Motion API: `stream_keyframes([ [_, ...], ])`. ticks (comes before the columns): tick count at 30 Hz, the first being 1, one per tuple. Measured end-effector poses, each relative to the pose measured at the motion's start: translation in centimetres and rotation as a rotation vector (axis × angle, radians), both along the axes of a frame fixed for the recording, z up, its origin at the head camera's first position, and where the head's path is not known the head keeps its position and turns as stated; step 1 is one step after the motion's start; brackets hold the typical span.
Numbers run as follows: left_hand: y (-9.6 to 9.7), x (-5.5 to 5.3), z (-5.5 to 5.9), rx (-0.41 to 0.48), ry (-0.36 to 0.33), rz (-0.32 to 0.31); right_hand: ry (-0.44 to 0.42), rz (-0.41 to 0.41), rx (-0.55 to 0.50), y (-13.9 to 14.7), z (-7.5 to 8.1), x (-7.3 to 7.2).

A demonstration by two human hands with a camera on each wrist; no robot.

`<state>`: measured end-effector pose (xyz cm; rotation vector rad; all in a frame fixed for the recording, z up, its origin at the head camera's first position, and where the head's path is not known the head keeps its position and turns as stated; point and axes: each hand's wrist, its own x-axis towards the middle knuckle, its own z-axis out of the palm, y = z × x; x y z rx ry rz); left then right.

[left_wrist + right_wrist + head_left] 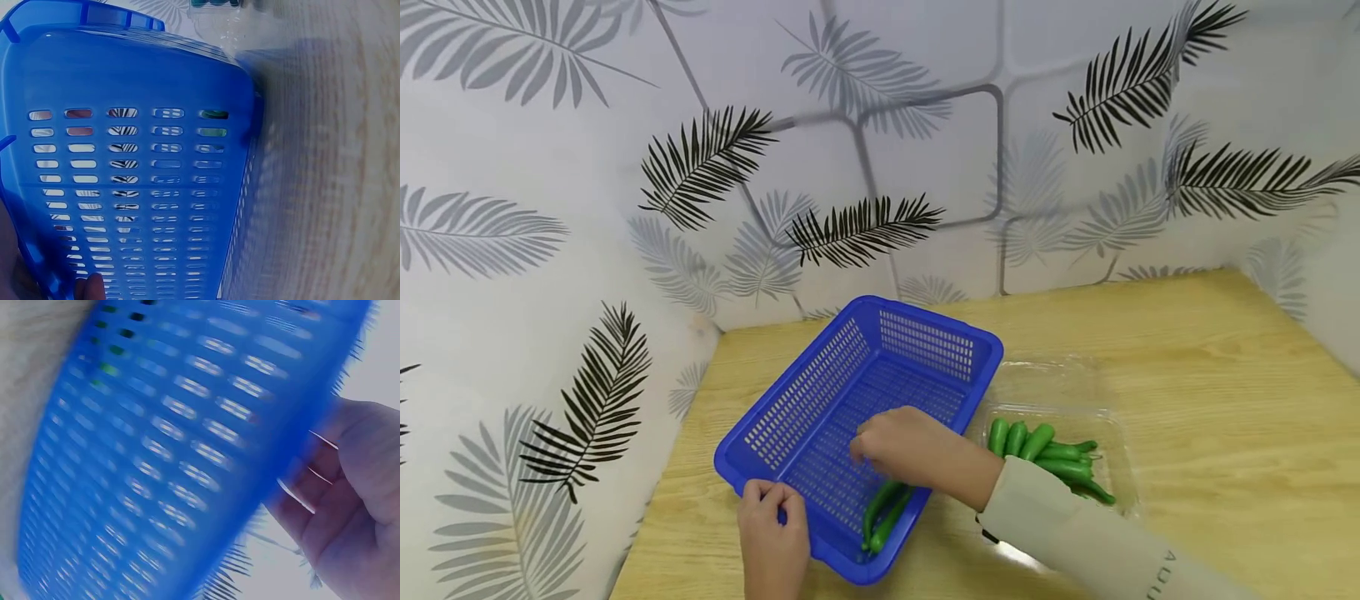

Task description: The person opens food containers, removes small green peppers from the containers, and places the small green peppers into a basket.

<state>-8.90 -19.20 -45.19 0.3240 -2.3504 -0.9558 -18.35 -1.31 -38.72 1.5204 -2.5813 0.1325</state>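
Bright, even light in the head view, glints on the clear tray, left wrist view cool-toned, tabletop smeared, right wrist view blurred, probably by motion, across the blue basket

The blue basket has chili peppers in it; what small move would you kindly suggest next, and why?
If the right hand is empty (its grasp is hidden), it should probably reach for a green chili pepper in the clear plastic container: several lie there, fewer show in the blue basket, which the left hand grips.
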Motion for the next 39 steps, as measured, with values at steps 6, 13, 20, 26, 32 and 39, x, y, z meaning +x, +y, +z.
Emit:
stream_keyframes([
  [6, 0.0, 0.0, 0.2, 0.011, -0.014, 0.003, 0.019, -0.011, -0.111, 2.6, 2.5, 0.9],
  [13, -0.2, -0.1, 0.5, 0.015, -0.027, 0.005, 0.033, -0.005, -0.231, 6.0, 3.3, 1.2],
  [20, -0.4, -0.2, 0.5, 0.018, -0.04, 0.007, -0.026, -0.028, -0.269, 9.1, 3.2, 0.9],
  [26, -0.2, 0.0, 0.3, 0.035, -0.053, 0.015, -0.079, -0.055, -0.243, 11.9, 1.6, 0.8],
  [32, -0.2, 0.1, 0.3, 0.015, -0.03, 0.024, -0.118, -0.093, -0.246, 13.9, -0.4, 0.3],
  [39, -0.2, 0.0, 0.3, 0.007, -0.039, 0.016, -0.154, -0.162, -0.197, 16.3, -1.7, 0.0],
])
